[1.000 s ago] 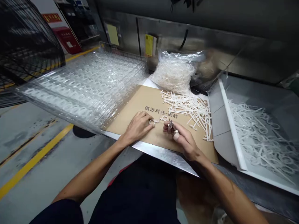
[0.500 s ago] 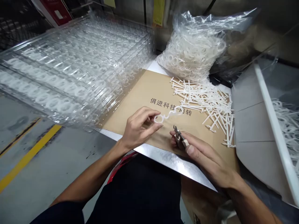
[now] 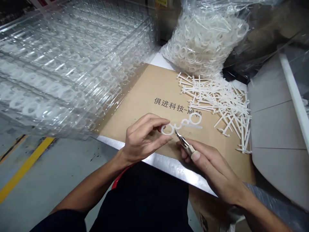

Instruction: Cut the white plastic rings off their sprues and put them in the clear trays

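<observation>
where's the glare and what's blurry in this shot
Head view: glare streaks the clear trays and the plastic bag; edges look stretched and soft; the left hand, right hand, cutters and white ring strip at centre are sharp.

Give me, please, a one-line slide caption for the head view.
Left hand holds a white ringed plastic part; right hand points small cutters at it, above a cardboard sheet.

Brown cardboard sheet [image 3: 149, 93], clear plastic tray stack [image 3: 72, 64] left of it, clear bag of white rings [image 3: 205, 42] behind it, white plastic sticks [image 3: 217, 96] on its right part.
</observation>
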A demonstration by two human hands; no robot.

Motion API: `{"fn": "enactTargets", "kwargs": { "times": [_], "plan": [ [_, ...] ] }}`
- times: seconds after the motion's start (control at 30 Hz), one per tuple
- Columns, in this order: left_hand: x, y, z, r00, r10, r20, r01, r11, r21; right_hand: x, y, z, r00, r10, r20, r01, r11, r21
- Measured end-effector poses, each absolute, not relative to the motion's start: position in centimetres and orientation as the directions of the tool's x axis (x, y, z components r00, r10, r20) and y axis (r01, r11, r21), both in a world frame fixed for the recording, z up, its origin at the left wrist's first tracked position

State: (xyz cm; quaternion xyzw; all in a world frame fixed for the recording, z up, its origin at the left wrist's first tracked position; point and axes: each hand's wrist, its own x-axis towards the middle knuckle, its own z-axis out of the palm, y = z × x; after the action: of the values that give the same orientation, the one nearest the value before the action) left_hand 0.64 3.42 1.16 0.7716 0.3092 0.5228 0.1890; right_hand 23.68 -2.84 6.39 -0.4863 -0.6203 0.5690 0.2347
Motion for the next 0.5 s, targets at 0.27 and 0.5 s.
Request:
{"fn": "enactTargets", "kwargs": {
  "times": [0.27, 0.5],
  "plan": [
    [0.72, 3.52, 1.13, 0.261, 0.666, 0.699, 0.276, -0.745, 0.607, 23.75, -2.94, 6.23, -0.398, 0.874, -0.277, 0.381, -0.118, -0.917],
    [0.73, 3.5, 1.1, 0.268, 0.671, 0.692, 0.283, -0.741, 0.609, 23.62, -3.04, 6.21, -0.382, 0.885, -0.265, 0.355, -0.124, -0.927]
  ]
}}
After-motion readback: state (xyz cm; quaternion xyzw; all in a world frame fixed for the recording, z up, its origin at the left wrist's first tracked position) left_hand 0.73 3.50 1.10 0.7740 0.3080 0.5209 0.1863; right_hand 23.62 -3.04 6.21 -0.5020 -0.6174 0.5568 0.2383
